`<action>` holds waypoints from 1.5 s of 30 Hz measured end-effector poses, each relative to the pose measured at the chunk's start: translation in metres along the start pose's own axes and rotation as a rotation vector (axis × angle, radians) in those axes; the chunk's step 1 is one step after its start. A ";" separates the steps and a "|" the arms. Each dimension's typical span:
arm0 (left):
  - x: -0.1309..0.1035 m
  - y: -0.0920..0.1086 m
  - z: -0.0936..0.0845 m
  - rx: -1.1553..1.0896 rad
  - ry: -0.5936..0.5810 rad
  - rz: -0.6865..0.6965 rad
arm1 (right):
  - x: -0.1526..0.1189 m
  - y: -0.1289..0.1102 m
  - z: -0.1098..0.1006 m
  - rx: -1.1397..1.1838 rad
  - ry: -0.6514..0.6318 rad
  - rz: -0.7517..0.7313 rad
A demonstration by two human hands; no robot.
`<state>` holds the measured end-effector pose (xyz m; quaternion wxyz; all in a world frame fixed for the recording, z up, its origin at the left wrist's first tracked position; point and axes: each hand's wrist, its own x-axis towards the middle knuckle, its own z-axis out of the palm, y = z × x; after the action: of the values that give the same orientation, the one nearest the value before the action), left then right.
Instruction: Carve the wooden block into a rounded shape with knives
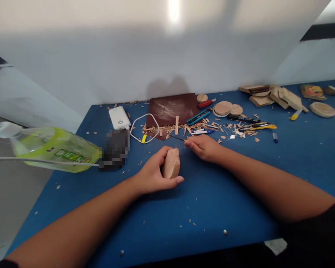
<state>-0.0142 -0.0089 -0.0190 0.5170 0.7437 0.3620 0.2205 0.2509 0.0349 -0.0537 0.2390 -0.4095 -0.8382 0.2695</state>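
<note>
My left hand [153, 175] is closed around a piece of wood [172, 163] with angled, cut edges and visible grain, held just above the blue table. To its right, my right hand [202, 147] grips a thin dark tool [176, 137]. Its narrow tip points left, toward the wood shavings [164, 131]; whether it is a blade or a file I cannot tell, as the fingers hide its handle. The tool and the wood are apart. Just beyond my right hand lie pens [202, 131] and a teal utility knife [198, 117].
A green-tinted bottle [56, 149] lies at left near a white power bank [119, 117] with a looped cable. Brown sandpaper [171, 109] and a red-handled knife [206, 104] are by the wall. Wood blocks [290, 97] and a yellow cutter [264, 126] are on the right.
</note>
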 end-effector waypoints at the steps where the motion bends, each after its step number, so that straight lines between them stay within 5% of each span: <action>1: 0.001 -0.001 0.000 0.004 0.003 0.000 | -0.001 0.001 0.000 0.038 0.014 -0.003; 9: 0.006 -0.013 0.003 -0.014 0.166 0.036 | -0.004 0.003 0.000 0.177 0.073 -0.029; 21: 0.012 -0.027 -0.007 -0.251 0.175 -0.021 | -0.007 -0.009 -0.001 0.191 0.092 -0.079; 29: 0.018 -0.045 -0.007 -0.399 0.186 -0.007 | -0.001 -0.042 0.007 1.032 0.297 0.320; 34: 0.023 -0.037 -0.004 -0.603 0.272 -0.002 | -0.011 -0.075 0.036 1.480 0.315 0.608; 38: 0.026 -0.029 -0.004 -0.736 0.329 -0.044 | -0.013 -0.058 0.046 1.270 0.307 0.425; 42: 0.027 -0.027 -0.005 -0.732 0.313 -0.051 | -0.003 -0.011 0.002 0.684 0.519 0.173; 45: 0.027 -0.029 -0.004 -0.724 0.305 -0.048 | 0.001 -0.004 -0.028 0.502 0.751 0.120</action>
<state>-0.0085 0.0205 -0.0454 0.6912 0.4632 0.3507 0.4298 0.2660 0.0411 -0.0302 0.6023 -0.4562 -0.5768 0.3105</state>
